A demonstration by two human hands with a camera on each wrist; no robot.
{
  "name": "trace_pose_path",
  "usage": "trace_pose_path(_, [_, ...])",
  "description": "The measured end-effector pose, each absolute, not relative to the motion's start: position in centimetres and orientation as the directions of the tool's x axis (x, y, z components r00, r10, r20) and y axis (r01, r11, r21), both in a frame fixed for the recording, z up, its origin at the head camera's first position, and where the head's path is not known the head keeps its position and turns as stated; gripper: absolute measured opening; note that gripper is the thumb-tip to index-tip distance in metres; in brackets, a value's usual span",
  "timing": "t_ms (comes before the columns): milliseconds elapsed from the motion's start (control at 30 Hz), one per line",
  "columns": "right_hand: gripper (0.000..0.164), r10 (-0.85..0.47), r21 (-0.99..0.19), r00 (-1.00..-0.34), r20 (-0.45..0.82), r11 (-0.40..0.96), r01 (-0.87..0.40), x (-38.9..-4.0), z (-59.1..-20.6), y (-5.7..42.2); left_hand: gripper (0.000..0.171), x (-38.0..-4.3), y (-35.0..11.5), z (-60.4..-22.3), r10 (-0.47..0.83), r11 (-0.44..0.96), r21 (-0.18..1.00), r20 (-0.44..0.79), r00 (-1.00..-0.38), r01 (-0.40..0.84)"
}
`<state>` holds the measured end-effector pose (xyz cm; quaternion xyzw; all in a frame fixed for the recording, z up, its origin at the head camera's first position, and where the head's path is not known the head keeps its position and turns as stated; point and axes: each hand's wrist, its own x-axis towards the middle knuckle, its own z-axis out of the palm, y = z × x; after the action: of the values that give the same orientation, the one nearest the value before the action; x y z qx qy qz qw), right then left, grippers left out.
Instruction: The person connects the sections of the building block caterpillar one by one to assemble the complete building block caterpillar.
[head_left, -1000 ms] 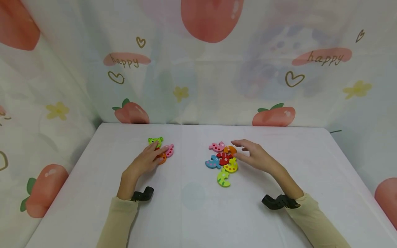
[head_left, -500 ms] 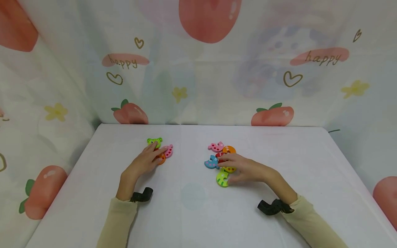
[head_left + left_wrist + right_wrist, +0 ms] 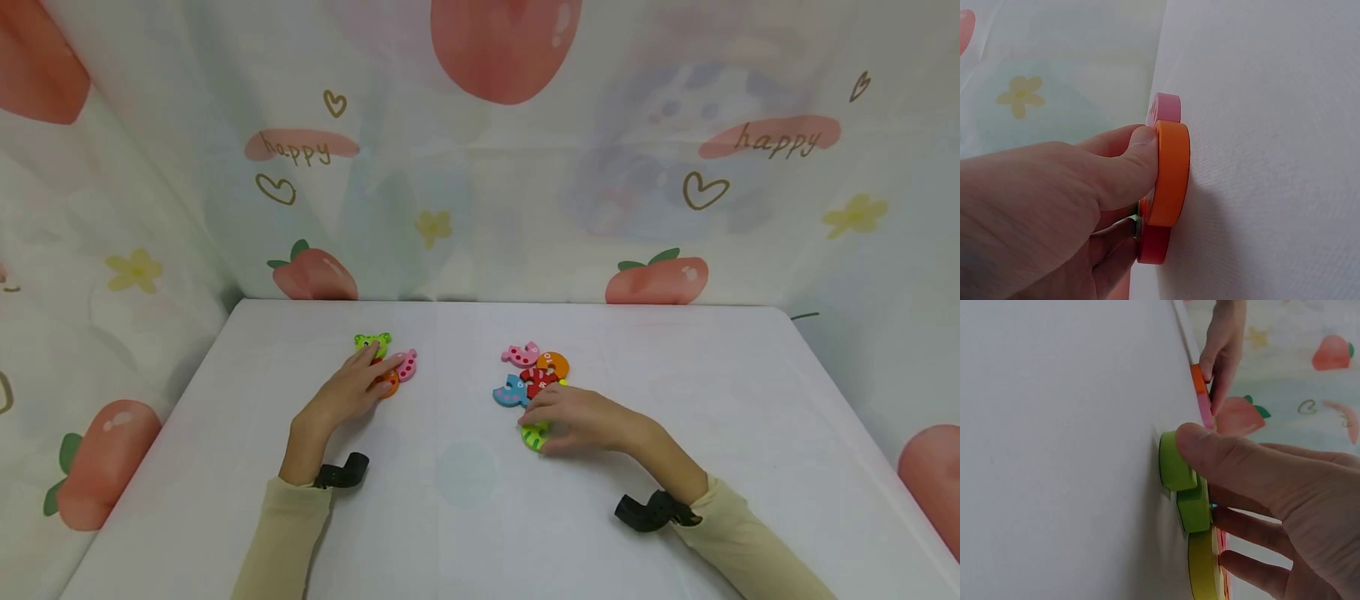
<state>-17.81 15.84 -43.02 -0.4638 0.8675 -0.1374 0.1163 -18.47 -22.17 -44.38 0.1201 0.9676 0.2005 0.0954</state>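
Observation:
My left hand (image 3: 348,392) rests on the left group of small animal-shaped toy pieces. In the left wrist view its thumb lies against an orange piece (image 3: 1172,175), with a red piece (image 3: 1155,245) below and a pink piece (image 3: 1168,107) above. A green frog-like piece (image 3: 382,340) shows beyond its fingertips. At the right group, my right hand (image 3: 588,417) holds a striped green crescent piece (image 3: 534,436) between thumb and fingers. In the right wrist view the thumb tip overlaps that piece, and another finger reaches the yellow piece (image 3: 1202,565).
Close by in the right group lie a blue piece (image 3: 510,392), a red piece (image 3: 538,381), an orange piece (image 3: 555,364) and a pink piece (image 3: 519,356). A white cloth covers the table (image 3: 465,533). Behind it hangs a printed curtain (image 3: 510,208).
My right hand has come leftward and nearer to me, from beside the orange and yellow pieces to the green crescent piece. The left hand stays in place.

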Motion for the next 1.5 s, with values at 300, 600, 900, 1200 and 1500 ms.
trace_pose_path(300, [0.043, -0.810, -0.313, -0.585, -0.048, 0.568, -0.761, -16.8, -43.5, 14.7, 0.051, -18.2, -22.1, -44.3, 0.274, 0.891, 0.406, -0.128, -0.953, 0.202])
trace_pose_path(600, [0.046, -0.728, -0.306, -0.679, -0.096, 0.671, -0.676, -16.3, -43.1, 14.0, 0.051, -18.3, -22.1, -44.3, 0.275, 0.890, 0.407, -0.123, -0.954, 0.204])
trace_pose_path(900, [0.032, -0.680, -0.326, -0.718, -0.147, 0.719, -0.614, -15.2, -42.5, 13.2, 0.052, -18.5, -22.2, -44.5, 0.265, 0.894, 0.410, -0.155, -0.952, 0.182])
trace_pose_path(1200, [0.034, -0.755, -0.349, -0.650, -0.091, 0.635, -0.689, -15.0, -42.6, 13.5, 0.052, -18.5, -22.2, -44.4, 0.272, 0.893, 0.408, -0.151, -0.950, 0.191])
trace_pose_path(1500, [0.034, -0.743, -0.406, -0.667, -0.063, 0.629, -0.663, -15.5, -43.4, 13.4, 0.052, -18.5, -22.3, -44.5, 0.275, 0.889, 0.415, -0.145, -0.950, 0.194])
